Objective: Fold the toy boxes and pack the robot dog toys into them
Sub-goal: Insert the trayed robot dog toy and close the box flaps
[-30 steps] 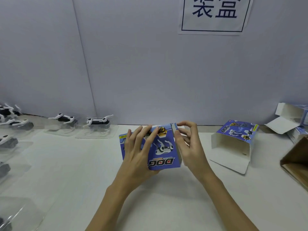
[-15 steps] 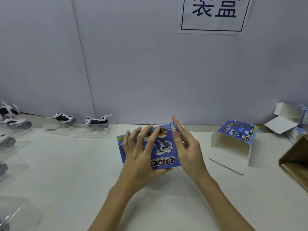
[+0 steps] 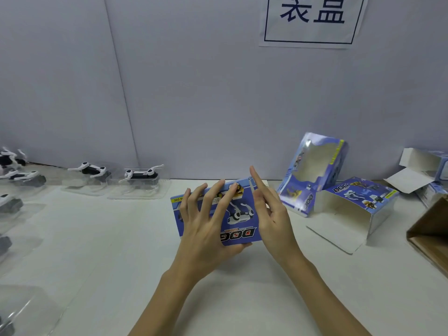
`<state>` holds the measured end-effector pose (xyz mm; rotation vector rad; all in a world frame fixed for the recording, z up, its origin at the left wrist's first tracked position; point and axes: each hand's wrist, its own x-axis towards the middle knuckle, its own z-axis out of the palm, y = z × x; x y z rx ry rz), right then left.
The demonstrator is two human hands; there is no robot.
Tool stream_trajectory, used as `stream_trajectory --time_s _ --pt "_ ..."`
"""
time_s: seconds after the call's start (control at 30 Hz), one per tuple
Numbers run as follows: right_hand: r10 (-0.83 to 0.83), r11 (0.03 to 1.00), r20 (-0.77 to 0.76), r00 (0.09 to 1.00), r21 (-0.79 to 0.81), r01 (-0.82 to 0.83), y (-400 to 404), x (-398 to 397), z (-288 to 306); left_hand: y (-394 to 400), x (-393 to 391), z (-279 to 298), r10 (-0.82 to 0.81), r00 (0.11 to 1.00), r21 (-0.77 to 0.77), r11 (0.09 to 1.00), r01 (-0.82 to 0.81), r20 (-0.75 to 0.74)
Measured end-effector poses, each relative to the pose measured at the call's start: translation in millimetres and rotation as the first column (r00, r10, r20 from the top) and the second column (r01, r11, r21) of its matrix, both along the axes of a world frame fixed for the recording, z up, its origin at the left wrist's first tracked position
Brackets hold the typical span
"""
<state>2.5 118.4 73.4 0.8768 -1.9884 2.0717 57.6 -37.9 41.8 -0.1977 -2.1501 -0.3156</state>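
Observation:
I hold a blue toy box [image 3: 240, 214] printed "DOG" a little above the white table [image 3: 109, 238], at the centre. My left hand [image 3: 206, 229] grips it, fingers spread over the top face and the thumb under the near edge. My right hand [image 3: 271, 214] lies flat with straight fingers against the box's right end. Robot dog toys [image 3: 141, 175] in clear plastic trays stand along the wall at the left, another [image 3: 91, 169] beside them.
An open-ended blue box [image 3: 358, 197] lies to the right with its white flap on the table. A windowed box [image 3: 312, 170] leans on the wall behind it. More unfolded boxes [image 3: 421, 166] and a brown carton [image 3: 431, 234] sit at the right edge.
My right hand's fingers went from pinching the box's end flap to lying straight against that end. A windowed box now leans against the wall on the right.

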Motion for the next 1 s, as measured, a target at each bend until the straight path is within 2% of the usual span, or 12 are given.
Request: stream_trajectory --time_s 0.2,0.33,0.47,0.57,1.0 --pt "0.127 0.992 0.042 0.991 0.000 -0.128 -3 6 0 0 -1 -1 -0.003 0.999 -0.011 1.000 0.002 -0.037" --pt "0.247 0.968 0.088 0.965 -0.072 -0.241 3 5 3 -1 1 2 -0.011 0.999 0.008 1.000 0.011 -0.042" --pt "0.182 0.979 0.036 0.983 -0.102 -0.178 9 6 7 -1 4 10 -0.006 0.997 0.105 0.994 0.014 -0.071" --pt "0.100 0.993 -0.032 0.995 -0.059 -0.101 10 7 9 -1 9 13 0.017 0.997 0.179 0.984 -0.003 -0.076" --pt "0.108 0.991 -0.018 0.994 -0.078 -0.109 2 13 8 6 9 11 0.070 0.994 0.175 0.983 -0.053 -0.090"
